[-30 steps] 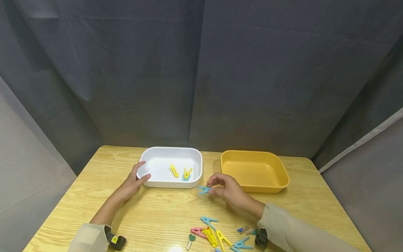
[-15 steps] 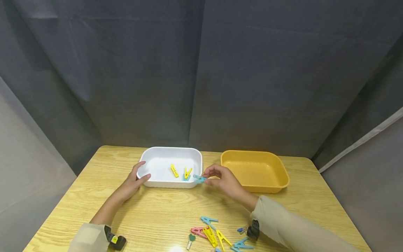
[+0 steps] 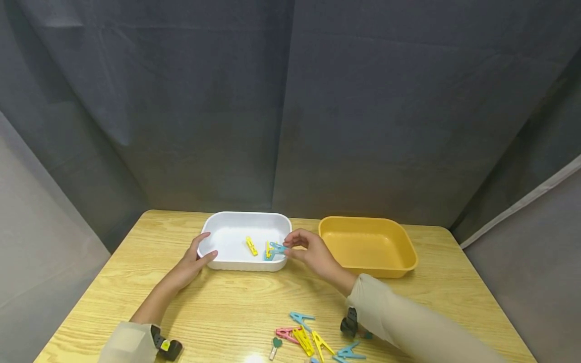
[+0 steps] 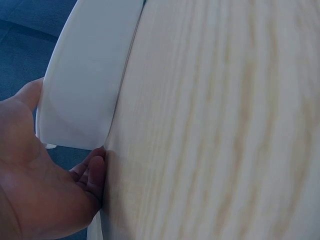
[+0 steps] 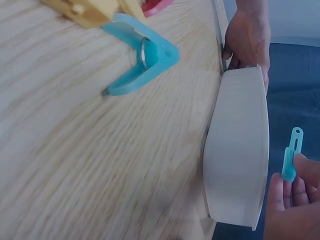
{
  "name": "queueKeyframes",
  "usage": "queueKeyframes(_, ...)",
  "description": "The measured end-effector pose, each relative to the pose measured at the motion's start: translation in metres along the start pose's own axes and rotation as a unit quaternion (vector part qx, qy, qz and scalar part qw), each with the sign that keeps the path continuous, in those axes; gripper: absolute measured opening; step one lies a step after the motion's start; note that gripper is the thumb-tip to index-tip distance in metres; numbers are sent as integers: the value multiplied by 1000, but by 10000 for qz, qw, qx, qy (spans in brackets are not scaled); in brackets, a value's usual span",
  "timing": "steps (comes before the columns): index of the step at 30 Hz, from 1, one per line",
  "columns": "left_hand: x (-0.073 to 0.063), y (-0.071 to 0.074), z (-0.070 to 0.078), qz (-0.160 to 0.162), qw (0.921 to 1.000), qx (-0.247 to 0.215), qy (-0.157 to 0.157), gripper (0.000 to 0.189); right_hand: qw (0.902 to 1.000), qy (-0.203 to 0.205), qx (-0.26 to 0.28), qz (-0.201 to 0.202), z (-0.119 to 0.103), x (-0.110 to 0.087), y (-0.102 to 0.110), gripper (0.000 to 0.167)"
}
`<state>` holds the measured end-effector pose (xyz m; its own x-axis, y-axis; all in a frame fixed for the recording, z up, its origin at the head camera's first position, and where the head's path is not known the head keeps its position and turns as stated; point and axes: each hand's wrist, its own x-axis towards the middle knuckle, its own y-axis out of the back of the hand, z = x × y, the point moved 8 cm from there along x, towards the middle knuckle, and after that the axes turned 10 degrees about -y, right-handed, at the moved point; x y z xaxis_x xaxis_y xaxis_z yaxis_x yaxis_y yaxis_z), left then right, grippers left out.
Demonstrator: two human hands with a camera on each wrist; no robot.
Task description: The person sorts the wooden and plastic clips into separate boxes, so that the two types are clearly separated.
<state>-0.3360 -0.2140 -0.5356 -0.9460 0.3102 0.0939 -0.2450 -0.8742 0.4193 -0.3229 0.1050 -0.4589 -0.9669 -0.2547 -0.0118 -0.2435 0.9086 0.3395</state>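
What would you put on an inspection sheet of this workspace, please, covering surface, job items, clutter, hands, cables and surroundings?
Surface: wood-grain table.
Job items: held blue clothespin over the right end of the white tray; two yellow clothespins and another blue one, partly covered, inside; orange-yellow tray alongside.
Clutter: loose blue clothespins, yellow ones, a pink one and a green heart clip near the front.
Hands: left hand holds the white tray's left end; right hand pinches the held clothespin.
Cables: nothing seen.
Surroundings: dark grey curtain behind.
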Motion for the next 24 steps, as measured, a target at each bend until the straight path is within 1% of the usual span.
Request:
queueKeyframes(4, -1, 0, 3, -5, 10000, -32, 56, 80, 9999, -46, 31, 122, 1, 6, -4, 23)
queueKeyframes(5, 0, 0, 2, 33, 10000, -59, 48, 80, 9999, -38, 37, 153, 1, 8, -5, 24)
queueKeyframes(8, -1, -1, 3, -7, 10000, -35, 50, 80, 9997, 4, 78, 246, 1, 13, -8, 23)
queueKeyframes(10, -1, -1, 2, 16, 10000, -44, -11, 82, 9994, 21, 96, 330, 1, 15, -10, 23)
queueKeyframes(12, -2, -2, 5, -39, 10000, 1, -2, 82, 9991, 30, 103, 405, 1, 18, -12, 22)
queueKeyframes(13, -2, -2, 6, -10, 10000, 10, -4, 82, 9990, 24, 106, 436, 1, 19, -13, 22)
queueKeyframes(17, -3, -2, 10, -30, 10000, 13, 37, 77, 9987, -36, 109, 504, 1, 21, -16, 22)
queueKeyframes(19, -3, -2, 11, 13, 10000, -47, 27, 76, 9986, -34, 95, 524, 0, 21, -16, 21)
queueKeyframes(22, -2, -3, 12, 2, 10000, -50, -14, 76, 9983, -54, 107, 563, -1, 21, -16, 21)
queueKeyframes(24, -2, -2, 10, 10, 10000, -15, -31, 77, 9983, -79, 107, 576, -1, 21, -16, 21)
